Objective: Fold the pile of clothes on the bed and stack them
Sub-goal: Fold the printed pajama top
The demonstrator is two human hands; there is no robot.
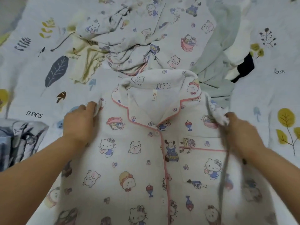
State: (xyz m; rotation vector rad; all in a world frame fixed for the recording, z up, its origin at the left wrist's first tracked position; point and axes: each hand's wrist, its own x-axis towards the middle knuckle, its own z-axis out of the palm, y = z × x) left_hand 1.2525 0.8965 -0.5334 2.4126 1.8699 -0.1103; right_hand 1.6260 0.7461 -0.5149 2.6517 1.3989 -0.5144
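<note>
Soft white cotton, printed with cartoon cats and bears and piped in pink: the pyjama shirt (146, 159) lies face up on the bed, buttoned, collar away from the person, spread flat right in front of them. By the look of it this cloth is light and limp, no stiffness at all, so it should drape and crease wherever it is pulled. Best grips, I'd judge, are the shoulder seams and side edges, where a pinch controls a whole panel; the slack middle would just bunch.

And that is where the hands are. The left hand (79, 122) sits at the shirt's left-side shoulder edge, fingers curled, pinching a bit of the fabric between fingertips and thumb. The right hand (241, 132) is at the opposite shoulder, fingers bent round a bunched fold of cloth, lifting it slightly off the bed; that edge is blurred, so how much cloth it has I cannot tell.

Just beyond the collar waits the rest of the pile: matching printed pyjama bottoms (138, 38) crumpled, a pale yellow garment (86, 62) to their left, a mint green garment (215, 62) to their right, something black (245, 65) peeking out beside that. Underneath it all, the leaf-printed bedsheet (32, 75).
</note>
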